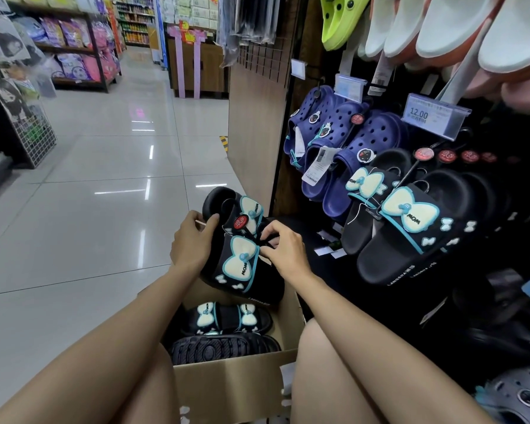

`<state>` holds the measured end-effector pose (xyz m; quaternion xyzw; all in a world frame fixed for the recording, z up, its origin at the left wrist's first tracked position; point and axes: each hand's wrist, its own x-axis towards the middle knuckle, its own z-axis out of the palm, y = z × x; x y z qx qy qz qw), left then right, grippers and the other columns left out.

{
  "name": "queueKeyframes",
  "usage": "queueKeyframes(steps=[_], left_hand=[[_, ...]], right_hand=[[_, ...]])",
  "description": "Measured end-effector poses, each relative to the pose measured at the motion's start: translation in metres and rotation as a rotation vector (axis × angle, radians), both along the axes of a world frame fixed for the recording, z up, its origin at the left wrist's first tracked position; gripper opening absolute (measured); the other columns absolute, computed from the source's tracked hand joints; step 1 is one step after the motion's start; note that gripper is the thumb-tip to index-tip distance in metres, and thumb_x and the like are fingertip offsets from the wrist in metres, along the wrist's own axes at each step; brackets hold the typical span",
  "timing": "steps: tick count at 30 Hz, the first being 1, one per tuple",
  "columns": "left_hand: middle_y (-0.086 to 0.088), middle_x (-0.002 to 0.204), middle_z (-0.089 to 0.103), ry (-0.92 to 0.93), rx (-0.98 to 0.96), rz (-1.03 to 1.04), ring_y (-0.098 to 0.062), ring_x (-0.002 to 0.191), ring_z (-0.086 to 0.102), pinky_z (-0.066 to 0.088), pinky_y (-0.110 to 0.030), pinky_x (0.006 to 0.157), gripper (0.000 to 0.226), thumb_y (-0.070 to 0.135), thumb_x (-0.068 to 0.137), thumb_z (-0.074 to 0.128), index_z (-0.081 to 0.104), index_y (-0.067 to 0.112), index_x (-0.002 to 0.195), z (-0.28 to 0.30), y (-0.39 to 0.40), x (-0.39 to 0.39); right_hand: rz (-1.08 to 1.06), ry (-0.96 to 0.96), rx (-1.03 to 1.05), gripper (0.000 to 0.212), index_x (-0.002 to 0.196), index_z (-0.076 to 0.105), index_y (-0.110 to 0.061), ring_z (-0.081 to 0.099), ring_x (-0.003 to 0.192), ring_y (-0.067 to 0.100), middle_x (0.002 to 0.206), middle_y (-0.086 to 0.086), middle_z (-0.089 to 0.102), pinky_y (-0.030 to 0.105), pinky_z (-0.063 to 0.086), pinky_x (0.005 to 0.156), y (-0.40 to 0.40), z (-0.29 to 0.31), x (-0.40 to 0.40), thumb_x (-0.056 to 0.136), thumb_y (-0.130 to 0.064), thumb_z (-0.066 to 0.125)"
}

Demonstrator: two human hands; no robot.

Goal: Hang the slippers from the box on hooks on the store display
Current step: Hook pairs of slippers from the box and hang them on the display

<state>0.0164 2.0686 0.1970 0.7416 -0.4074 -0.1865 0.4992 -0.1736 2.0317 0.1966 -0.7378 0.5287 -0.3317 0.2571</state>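
Held a pair of black slippers (242, 255) above the open box (227, 384), long axis running away from the body, toes toward the floor aisle. Left hand (190, 243) gripped the outer edge; right hand (285, 249) fingers (271, 232) pinched at the hanger loop between the straps. Display hooks (410, 172) off to the right and higher, nearer the right hand; judged a rightward lift needed.

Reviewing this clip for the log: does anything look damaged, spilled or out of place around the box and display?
Nothing stands out. Both hands, left hand and right hand, hold a black bow slipper pair above the cardboard box; more slippers lie inside, one sole-up. Hung slippers sit orderly.
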Motion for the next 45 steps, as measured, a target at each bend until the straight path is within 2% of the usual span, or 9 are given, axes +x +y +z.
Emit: queueKeyframes(steps=[4, 10, 15, 18, 25, 31, 38, 42, 45], left_hand=[[0.003, 0.085, 0.064, -0.004, 0.0, -0.022, -0.022, 0.081, 0.061, 0.041, -0.035, 0.067, 0.039, 0.059, 0.091, 0.055, 0.054, 0.02, 0.091, 0.001, 0.0, 0.0], [0.005, 0.085, 0.065, -0.043, 0.018, -0.08, -0.022, 0.082, 0.062, 0.044, -0.035, 0.068, 0.035, 0.056, 0.09, 0.059, 0.055, 0.022, 0.089, 0.0, 0.0, 0.004], [0.005, 0.081, 0.066, -0.048, -0.006, -0.154, -0.019, 0.078, 0.063, 0.045, -0.034, 0.066, 0.034, 0.056, 0.089, 0.061, 0.056, 0.023, 0.084, 0.0, 0.0, -0.002], [0.005, 0.081, 0.066, -0.042, -0.011, -0.164, -0.019, 0.079, 0.063, 0.047, -0.038, 0.069, 0.034, 0.057, 0.088, 0.061, 0.056, 0.023, 0.085, 0.0, -0.002, -0.005], [0.004, 0.078, 0.064, -0.032, -0.037, -0.238, -0.019, 0.074, 0.061, 0.046, -0.037, 0.068, 0.035, 0.058, 0.087, 0.063, 0.056, 0.025, 0.077, -0.001, -0.001, 0.001], [0.003, 0.076, 0.064, -0.009, -0.062, -0.258, -0.017, 0.072, 0.06, 0.044, -0.033, 0.065, 0.033, 0.053, 0.088, 0.064, 0.058, 0.023, 0.076, 0.0, 0.001, 0.001], [0.002, 0.081, 0.068, -0.004, 0.0, -0.203, -0.021, 0.079, 0.066, 0.051, -0.041, 0.074, 0.033, 0.051, 0.091, 0.06, 0.061, 0.019, 0.085, -0.002, 0.0, 0.0], [0.004, 0.079, 0.066, -0.007, 0.01, -0.2, -0.02, 0.077, 0.064, 0.045, -0.033, 0.065, 0.031, 0.05, 0.091, 0.061, 0.06, 0.02, 0.082, -0.001, 0.0, -0.002], [0.004, 0.079, 0.067, 0.002, 0.009, -0.235, -0.019, 0.077, 0.064, 0.047, -0.035, 0.068, 0.032, 0.052, 0.09, 0.062, 0.06, 0.021, 0.081, -0.001, -0.001, 0.001]], right_hand=[[0.035, -0.076, 0.066, 0.024, 0.084, 0.063, -0.023, 0.065, 0.079, 0.008, 0.094, -0.008, 0.067, 0.024, 0.052, 0.068, -0.005, -0.002, -0.005, 0.077, -0.006, 0.078], [0.143, -0.322, 0.191, 0.015, 0.087, 0.073, -0.013, 0.068, 0.072, 0.011, 0.094, 0.01, 0.073, 0.019, 0.053, 0.069, -0.008, -0.002, -0.014, 0.081, 0.001, 0.074], [0.123, -0.618, 0.332, 0.024, 0.083, 0.057, -0.008, 0.069, 0.079, 0.02, 0.092, 0.014, 0.069, 0.022, 0.057, 0.066, -0.005, 0.001, -0.007, 0.082, 0.013, 0.069], [0.048, -0.75, 0.412, 0.036, 0.092, 0.044, -0.012, 0.069, 0.085, 0.02, 0.1, 0.016, 0.07, 0.023, 0.057, 0.067, -0.006, 0.0, -0.005, 0.084, 0.014, 0.068], [-0.002, -0.927, 0.579, 0.043, 0.116, 0.046, -0.004, 0.067, 0.084, 0.018, 0.1, 0.013, 0.066, 0.02, 0.059, 0.068, -0.009, -0.002, -0.005, 0.084, 0.012, 0.069], [0.029, -0.862, 0.528, 0.035, 0.105, 0.052, -0.008, 0.064, 0.098, 0.024, 0.115, 0.017, 0.06, 0.025, 0.058, 0.08, -0.011, -0.005, -0.003, 0.083, 0.006, 0.074], [0.095, -0.671, 0.381, 0.008, 0.094, 0.069, -0.007, 0.066, 0.095, 0.015, 0.103, 0.01, 0.072, 0.03, 0.052, 0.094, -0.008, -0.005, 0.002, 0.087, -0.007, 0.073], [0.125, -0.847, 0.571, 0.005, 0.091, 0.068, -0.004, 0.067, 0.093, 0.016, 0.097, 0.011, 0.071, 0.024, 0.054, 0.094, -0.005, 0.002, 0.001, 0.093, -0.003, 0.064], [0.109, -0.939, 0.647, 0.01, 0.089, 0.067, -0.005, 0.068, 0.085, 0.008, 0.09, 0.005, 0.071, 0.014, 0.056, 0.078, -0.004, 0.008, -0.002, 0.095, -0.003, 0.06]])
